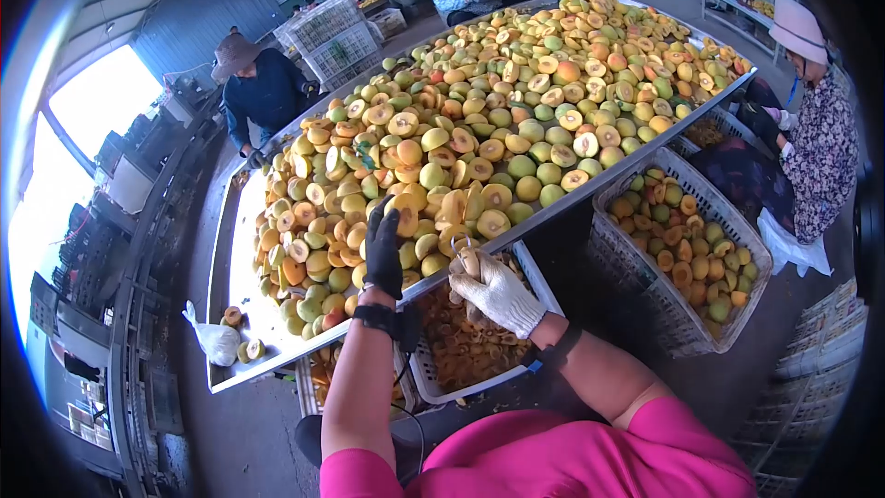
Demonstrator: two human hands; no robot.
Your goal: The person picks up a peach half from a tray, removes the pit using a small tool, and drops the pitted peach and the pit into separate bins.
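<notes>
A large metal-edged table (244, 373) bears a heap of yellow, orange and green fruit (461, 129), many pieces halved. My left hand (383, 254), in a dark glove, reaches onto the near edge of the heap, its fingers extended upward against the fruit; whether it grips a piece is unclear. My right hand (498, 293), in a white glove, is closed around a small tool with a metal loop (464, 244), just off the table's near edge. Below it stands a white crate (544, 281) holding brownish scraps (461, 346).
A crate of fruit (687, 254) stands on the floor to the right. One person in a pink hat (820, 129) sits at the right; others (263, 88) work across the table. A knotted plastic bag (217, 341) lies at the table's left corner. Stacked crates (336, 41) stand behind.
</notes>
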